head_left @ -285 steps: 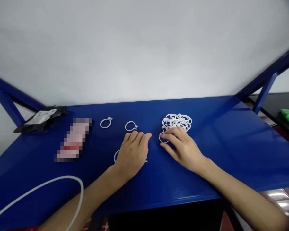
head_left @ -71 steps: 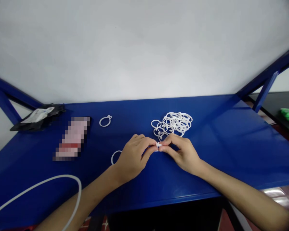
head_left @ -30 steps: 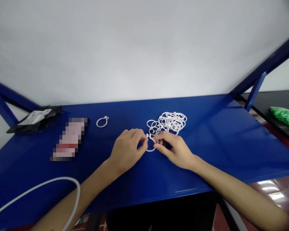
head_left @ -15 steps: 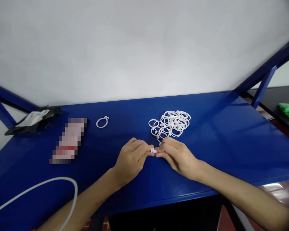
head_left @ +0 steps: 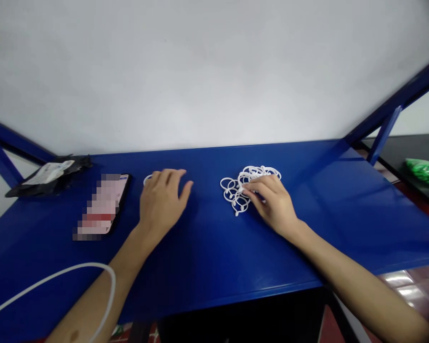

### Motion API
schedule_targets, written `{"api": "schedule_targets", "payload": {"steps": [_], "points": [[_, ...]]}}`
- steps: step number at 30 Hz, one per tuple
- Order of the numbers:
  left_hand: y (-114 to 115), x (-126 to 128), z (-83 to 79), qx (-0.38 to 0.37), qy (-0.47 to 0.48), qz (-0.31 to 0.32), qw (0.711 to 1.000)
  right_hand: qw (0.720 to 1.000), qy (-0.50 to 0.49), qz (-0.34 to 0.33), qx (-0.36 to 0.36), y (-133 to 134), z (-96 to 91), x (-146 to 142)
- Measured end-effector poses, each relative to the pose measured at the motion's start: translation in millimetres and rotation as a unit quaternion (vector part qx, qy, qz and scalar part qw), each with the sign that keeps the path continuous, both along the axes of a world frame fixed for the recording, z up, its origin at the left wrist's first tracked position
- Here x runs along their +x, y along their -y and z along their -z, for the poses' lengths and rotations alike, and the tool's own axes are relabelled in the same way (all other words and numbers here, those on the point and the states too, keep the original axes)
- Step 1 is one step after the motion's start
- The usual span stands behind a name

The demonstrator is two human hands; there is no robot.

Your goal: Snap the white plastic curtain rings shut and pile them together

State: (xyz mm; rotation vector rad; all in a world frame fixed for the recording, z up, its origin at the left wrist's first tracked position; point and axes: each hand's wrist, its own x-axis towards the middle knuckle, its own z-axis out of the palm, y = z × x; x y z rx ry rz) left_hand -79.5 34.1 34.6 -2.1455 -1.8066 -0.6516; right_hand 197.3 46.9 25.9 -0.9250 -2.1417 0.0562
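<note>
Several white plastic rings with small knobs lie in a loose pile (head_left: 248, 176) right of the table's middle. My right hand (head_left: 275, 202) reaches over the pile's front, thumb and fingertips pinched on one white plastic ring among them. Part of the pile is hidden beneath that hand. On the left, my left hand (head_left: 162, 197) hovers palm down with its fingers apart and nothing seen in it. A single white ring (head_left: 147, 178) peeks out behind its knuckles, mostly covered; whether the hand touches it I cannot tell.
A phone (head_left: 105, 200), partly pixelated, lies on the blue table (head_left: 207, 247) left of my left hand. Behind it is a black plastic package (head_left: 50, 174) with a label. A white cable (head_left: 75, 267) loops across the lower left. Farther right sits a green bag (head_left: 427, 174).
My hands have parted from the small white piece they held together at the middle. The left moved left over the single ring and opened; the right moved forward onto the pile.
</note>
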Motion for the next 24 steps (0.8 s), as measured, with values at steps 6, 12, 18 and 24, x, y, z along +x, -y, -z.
{"api": "schedule_targets", "payload": {"steps": [6,12,18,24], "points": [[-14,-30,4.1,-0.144,-0.118,-0.162,0.969,0.995,0.055,0.083,0.014,-19,3.1,5],[-13,-27,6.6,-0.173,-0.114,-0.128,0.97,0.993,0.097,0.065,0.01,-21,7.7,-3],[-17,-24,12.7,-0.157,-0.05,-0.072,0.984,0.992,0.11,0.063,0.011,-17,5.2,-4],[-4,1,7.5,-0.119,0.177,0.097,0.972,0.996,0.077,0.041,0.0,-2,-2.9,-8]]}}
